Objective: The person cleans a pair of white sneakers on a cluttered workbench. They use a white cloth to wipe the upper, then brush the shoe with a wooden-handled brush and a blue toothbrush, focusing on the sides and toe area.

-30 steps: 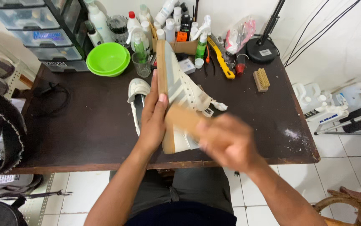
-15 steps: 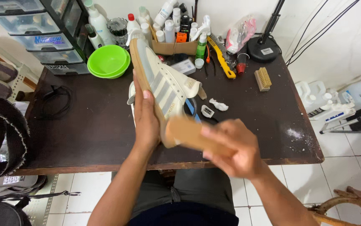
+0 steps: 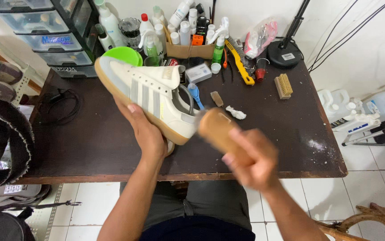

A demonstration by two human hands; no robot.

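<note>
My left hand grips a white sneaker with grey stripes and a tan gum sole from underneath, holding it on its side above the dark table, toe pointing up-left. My right hand, blurred by motion, holds a tan wooden brush whose end meets the sneaker's heel.
Behind the sneaker stand several spray bottles, a cardboard box, a green bowl, a yellow tool and a small wooden brush. A lamp base sits back right. Plastic drawers stand at the left, white jugs on the floor right.
The sneaker has turned from upright to lying sideways with the toe swung left. My right hand with the brush has moved right, to the heel end.
</note>
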